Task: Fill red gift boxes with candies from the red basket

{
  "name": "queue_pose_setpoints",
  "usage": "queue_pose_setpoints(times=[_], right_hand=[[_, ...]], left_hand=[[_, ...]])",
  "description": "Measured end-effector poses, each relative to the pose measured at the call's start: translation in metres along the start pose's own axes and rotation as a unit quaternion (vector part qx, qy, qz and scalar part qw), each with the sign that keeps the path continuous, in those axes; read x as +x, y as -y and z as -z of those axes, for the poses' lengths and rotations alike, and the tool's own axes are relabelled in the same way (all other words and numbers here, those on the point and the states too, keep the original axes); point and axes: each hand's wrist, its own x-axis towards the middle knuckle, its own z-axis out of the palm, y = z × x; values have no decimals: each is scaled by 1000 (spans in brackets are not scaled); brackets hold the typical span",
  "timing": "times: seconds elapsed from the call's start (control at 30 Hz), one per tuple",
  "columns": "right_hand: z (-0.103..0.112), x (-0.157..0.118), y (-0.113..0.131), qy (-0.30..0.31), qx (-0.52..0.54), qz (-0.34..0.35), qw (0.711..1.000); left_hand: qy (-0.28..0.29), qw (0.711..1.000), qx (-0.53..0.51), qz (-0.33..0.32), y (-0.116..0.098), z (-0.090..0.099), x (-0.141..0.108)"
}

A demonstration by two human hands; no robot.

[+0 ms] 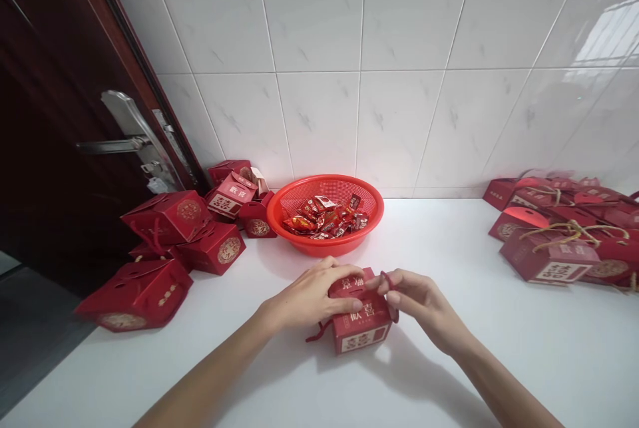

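Note:
A small red gift box point(363, 341) with pale printed characters stands on the white table in front of me. My left hand point(322, 291) is wrapped over its left side, thumb and fingers pressing on the sloped top. At the box's right side, my right hand point(417, 298) pinches a dark red cord point(388, 279), which forms a loop by the fingertips. Another end of red cord point(318, 333) sticks out at the box's lower left, under my left hand. The far side of the box is hidden.
Behind the box, a red plastic basket point(324, 248) holds wrapped candies point(327, 218). Several red boxes point(137, 298) are piled at the left, near a dark door point(44, 82). More boxes, some with twine bows point(574, 231), lie at the right. A tiled wall point(319, 122) closes off the back.

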Motion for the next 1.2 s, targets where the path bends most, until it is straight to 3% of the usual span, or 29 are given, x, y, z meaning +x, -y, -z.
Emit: queue_pose_setpoints(times=[0.13, 0.27, 0.37, 0.5, 0.6, 0.8, 1.03, 1.2], right_hand=[[-10, -2, -2, 14, -170, 21, 985], [-12, -2, -5, 22, -219, 17, 975], [-13, -2, -7, 22, -227, 21, 973], [-14, -2, -8, 22, -219, 31, 975], [-16, 1, -6, 20, -235, 44, 971], [-19, 14, 19, -40, -216, 35, 975], [-21, 37, 57, 13, -131, -26, 991], [-27, 50, 66, 4, -128, -44, 991]], left_hand=[[-20, 1000, -14, -15, -5, -3, -1], [-67, 997, -37, -4, -5, 12, -8], [-78, 986, -143, 26, -7, 34, -18], [-74, 949, -300, -61, -13, 51, -29], [-79, 924, -359, -103, -15, 43, -27], [-47, 921, -375, -98, -20, 22, -16], [-133, 917, -338, -166, -24, 22, -19], [-139, 904, -354, -196, -25, 18, -20]])
